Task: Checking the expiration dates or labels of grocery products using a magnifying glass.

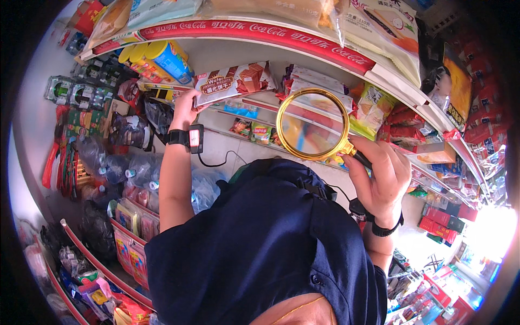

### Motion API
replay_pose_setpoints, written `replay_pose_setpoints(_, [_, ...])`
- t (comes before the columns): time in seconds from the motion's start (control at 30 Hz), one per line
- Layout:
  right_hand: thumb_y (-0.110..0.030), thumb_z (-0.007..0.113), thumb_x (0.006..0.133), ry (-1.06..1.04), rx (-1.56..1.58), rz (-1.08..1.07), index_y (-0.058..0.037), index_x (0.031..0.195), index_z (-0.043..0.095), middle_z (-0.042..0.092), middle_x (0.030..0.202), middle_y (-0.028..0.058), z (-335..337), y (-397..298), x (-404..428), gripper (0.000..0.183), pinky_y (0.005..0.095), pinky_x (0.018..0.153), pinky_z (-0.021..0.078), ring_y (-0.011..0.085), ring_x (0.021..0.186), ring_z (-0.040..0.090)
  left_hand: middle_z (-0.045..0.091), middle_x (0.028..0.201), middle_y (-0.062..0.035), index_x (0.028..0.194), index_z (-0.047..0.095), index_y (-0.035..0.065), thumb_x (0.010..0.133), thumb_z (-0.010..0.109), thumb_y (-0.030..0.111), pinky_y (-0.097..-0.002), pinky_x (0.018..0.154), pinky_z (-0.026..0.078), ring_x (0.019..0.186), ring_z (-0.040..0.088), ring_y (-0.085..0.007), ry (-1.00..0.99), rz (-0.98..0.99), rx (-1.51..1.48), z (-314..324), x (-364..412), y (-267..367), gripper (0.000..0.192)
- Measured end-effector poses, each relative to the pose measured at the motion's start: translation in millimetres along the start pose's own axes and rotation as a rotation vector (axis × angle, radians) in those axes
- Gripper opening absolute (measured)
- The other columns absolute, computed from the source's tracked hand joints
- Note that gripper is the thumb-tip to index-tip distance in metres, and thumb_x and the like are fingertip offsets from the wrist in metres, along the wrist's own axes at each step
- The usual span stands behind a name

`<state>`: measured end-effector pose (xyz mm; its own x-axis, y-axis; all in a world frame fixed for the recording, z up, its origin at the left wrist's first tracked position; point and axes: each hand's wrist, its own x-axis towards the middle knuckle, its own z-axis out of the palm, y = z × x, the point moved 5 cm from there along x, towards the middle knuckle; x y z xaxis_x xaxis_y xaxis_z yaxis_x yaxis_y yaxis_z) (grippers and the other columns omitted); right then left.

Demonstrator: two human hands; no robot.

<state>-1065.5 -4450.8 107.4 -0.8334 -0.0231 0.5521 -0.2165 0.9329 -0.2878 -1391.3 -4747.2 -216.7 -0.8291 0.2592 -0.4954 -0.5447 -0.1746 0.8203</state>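
My left hand (pixel 186 106) grips the left end of a packet of wafer biscuits (pixel 235 83) at the edge of a shop shelf, with its printed front turned up. Between the thumb and fingers of my right hand (pixel 380 174) is the dark handle of a magnifying glass with a gold-coloured rim (pixel 313 157). The lens lies to the right of the wafer packet, over the shelf edge and in front of more biscuit packets (pixel 321 83). Blurred yellow and blue shapes show through the lens.
Yellow and blue canisters (pixel 168 61) stand left of the wafer packet. A red-edged upper shelf (pixel 252 30) carries bread packets. Green snack bags (pixel 371 107) lie to the right. Lower shelves hold more snacks. Large plastic bottles (pixel 140 168) and hanging packets (pixel 132 256) are at the left.
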Motion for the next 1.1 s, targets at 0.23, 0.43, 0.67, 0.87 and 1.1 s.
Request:
replay_pose_setpoints(0.23, [-0.011,0.078,0.069,-0.014,0.065,-0.121,-0.0061,0.098,0.064,0.060,0.072,0.0074,4.3,-28.0,15.0,0.032,0.0343,0.048,0.0444,0.0238,0.053,0.056,0.067,0.095,-0.0086,0.110,0.060,0.0032,0.078,0.078,0.018,-0.0287,0.064,0.055,0.078,0.067,-0.0174,-0.064,-0.007,0.058,22.0,-34.6,-20.5,0.040])
replay_pose_setpoints(0.43, [-0.010,0.080,0.063,0.024,0.128,-0.297,-0.0029,0.101,0.065,0.058,0.071,0.0045,6.0,-59.2,23.9,0.042,0.0311,0.046,0.0458,0.0196,0.054,0.058,0.068,0.105,-0.0067,0.114,0.060,0.0049,0.083,0.072,0.010,-0.0312,0.072,0.055,0.087,0.068,-0.0170,-0.094,0.276,-0.131,18.1,-84.8,4.3,0.034])
replay_pose_setpoints(0.67, [-0.009,0.081,0.059,0.076,0.178,-0.410,-0.0008,0.100,0.066,0.056,0.067,0.0030,8.1,-91.8,22.8,0.044,0.0296,0.044,0.0454,0.0171,0.052,0.057,0.066,0.107,-0.0068,0.116,0.058,0.0042,0.085,0.070,0.010,-0.0303,0.077,0.054,0.090,0.066,-0.0162,-0.178,0.476,-0.349,34.1,-141.6,26.7,0.034])
replay_pose_setpoints(0.87, [-0.008,0.081,0.058,0.121,0.167,-0.414,-0.0007,0.100,0.066,0.058,0.067,0.0036,0.3,-106.1,14.9,0.045,0.0285,0.044,0.0460,0.0168,0.051,0.057,0.066,0.107,-0.0065,0.117,0.058,0.0041,0.085,0.069,0.009,-0.0299,0.078,0.053,0.091,0.065,-0.0158,-0.281,0.487,-0.356,53.6,-170.2,24.5,0.035])
replay_pose_setpoints(1.1, [-0.019,0.081,0.066,0.138,0.172,-0.277,-0.0041,0.096,0.068,0.065,0.071,0.0077,-6.2,-107.4,10.2,0.036,0.0313,0.053,0.0446,0.0222,0.056,0.059,0.065,0.108,-0.0061,0.118,0.057,0.0040,0.085,0.068,0.009,-0.0295,0.079,0.053,0.092,0.064,-0.0153,-0.340,0.475,-0.334,72.3,-177.2,23.3,0.035])
